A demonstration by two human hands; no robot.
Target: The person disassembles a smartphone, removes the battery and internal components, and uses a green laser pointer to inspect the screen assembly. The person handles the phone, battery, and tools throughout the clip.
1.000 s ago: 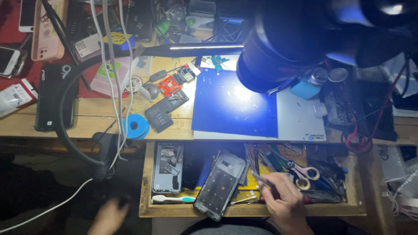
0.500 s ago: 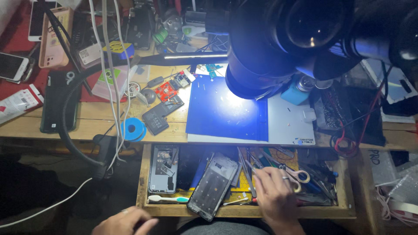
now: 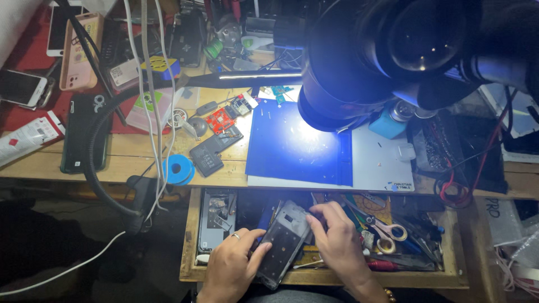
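Observation:
Both my hands are over the open wooden drawer under the bench. My left hand, with a ring on one finger, grips the lower left edge of a dark opened phone that lies tilted across the drawer. My right hand holds the phone's upper right edge with its fingertips. A second opened phone body lies in the drawer's left part. Scissors with pale handles and several hand tools lie to the right of my right hand.
A blue work mat lies on the wooden bench under a large black microscope head. Left of the mat are a red circuit board, a blue tape roll, several phones and hanging white cables.
My left hand has come up from below the drawer and taken hold of the dark phone. My right hand moved left from the tools onto the phone's upper edge.

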